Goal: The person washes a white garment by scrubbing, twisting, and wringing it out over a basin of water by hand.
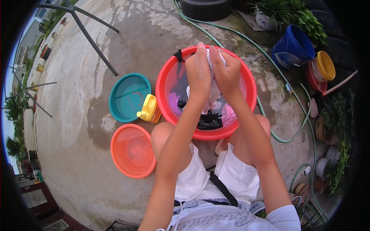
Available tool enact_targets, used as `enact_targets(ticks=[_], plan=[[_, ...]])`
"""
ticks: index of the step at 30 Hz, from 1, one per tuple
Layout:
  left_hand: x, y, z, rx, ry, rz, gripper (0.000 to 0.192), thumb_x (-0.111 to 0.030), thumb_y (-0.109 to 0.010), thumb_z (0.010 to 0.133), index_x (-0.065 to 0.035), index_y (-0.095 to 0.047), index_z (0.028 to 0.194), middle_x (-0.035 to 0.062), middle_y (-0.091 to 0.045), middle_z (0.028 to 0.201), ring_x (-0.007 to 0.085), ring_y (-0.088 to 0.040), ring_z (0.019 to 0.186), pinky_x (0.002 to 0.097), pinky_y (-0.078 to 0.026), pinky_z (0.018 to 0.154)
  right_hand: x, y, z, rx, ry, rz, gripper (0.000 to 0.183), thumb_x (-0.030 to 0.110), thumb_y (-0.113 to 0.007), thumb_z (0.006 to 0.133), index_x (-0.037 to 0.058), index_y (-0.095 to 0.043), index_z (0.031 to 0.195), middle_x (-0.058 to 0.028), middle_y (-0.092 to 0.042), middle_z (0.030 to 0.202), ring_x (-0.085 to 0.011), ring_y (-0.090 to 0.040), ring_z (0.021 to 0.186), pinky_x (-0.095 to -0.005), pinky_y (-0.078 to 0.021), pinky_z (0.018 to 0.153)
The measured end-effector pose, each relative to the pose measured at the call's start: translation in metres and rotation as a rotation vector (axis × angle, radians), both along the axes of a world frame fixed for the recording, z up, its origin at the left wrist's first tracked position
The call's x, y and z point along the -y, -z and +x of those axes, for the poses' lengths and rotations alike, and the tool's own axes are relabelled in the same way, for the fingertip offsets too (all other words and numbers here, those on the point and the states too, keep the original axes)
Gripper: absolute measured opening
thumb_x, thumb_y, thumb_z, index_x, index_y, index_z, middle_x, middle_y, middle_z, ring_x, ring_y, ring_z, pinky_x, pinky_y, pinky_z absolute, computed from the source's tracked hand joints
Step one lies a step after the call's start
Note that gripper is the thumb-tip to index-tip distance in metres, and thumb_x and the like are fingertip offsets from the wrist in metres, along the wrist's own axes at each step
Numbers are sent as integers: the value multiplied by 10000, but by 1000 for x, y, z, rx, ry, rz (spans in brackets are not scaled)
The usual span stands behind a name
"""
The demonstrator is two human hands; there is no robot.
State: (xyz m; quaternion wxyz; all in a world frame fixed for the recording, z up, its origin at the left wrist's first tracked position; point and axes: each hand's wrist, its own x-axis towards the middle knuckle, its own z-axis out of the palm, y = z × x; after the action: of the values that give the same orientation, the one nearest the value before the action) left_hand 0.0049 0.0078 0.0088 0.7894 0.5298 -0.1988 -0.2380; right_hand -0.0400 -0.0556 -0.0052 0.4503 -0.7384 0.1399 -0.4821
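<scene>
Over a red plastic basin (162,115) of water, my left hand (199,69) and my right hand (228,65) grip a wet white cloth (214,86) between them. Its lower part hangs toward the water, partly hidden by my wrists. Suds show on the left hand. In the basin lie a black garment (210,120), a pink cloth (228,114) and a purple cloth (174,102). A strip of black fabric (179,55) hangs over the far left rim.
A yellow jug (150,108) stands left of the red basin, beside a teal basin (130,76) and an orange basin (115,156). A green hose (268,56) curves along the right. Farther right are a blue bucket (289,49), a yellow bucket (323,68) and potted plants (310,26).
</scene>
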Motion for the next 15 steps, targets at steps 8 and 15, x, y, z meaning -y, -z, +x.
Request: enact_targets(ticks=[8,15], plan=[[5,8,2,33,-38,21,403,-295,-378,923,-47,-453,615,-23,-422,567,53,-375,528,242,-295,474,-5,2,-3,71,35,-72,387,272,-557,840,-4,-492,577,-109,-435,466,-173,-418,400,-303,-324,416],[6,9,0,52,-111,-10,449,-287,-378,921,-31,-406,554,-16,-408,518,65,-337,492,261,-276,450,-1,5,1,19,69,11,377,285,-554,837,-4,-520,597,-109,-463,478,-186,-423,406,-307,-330,422]])
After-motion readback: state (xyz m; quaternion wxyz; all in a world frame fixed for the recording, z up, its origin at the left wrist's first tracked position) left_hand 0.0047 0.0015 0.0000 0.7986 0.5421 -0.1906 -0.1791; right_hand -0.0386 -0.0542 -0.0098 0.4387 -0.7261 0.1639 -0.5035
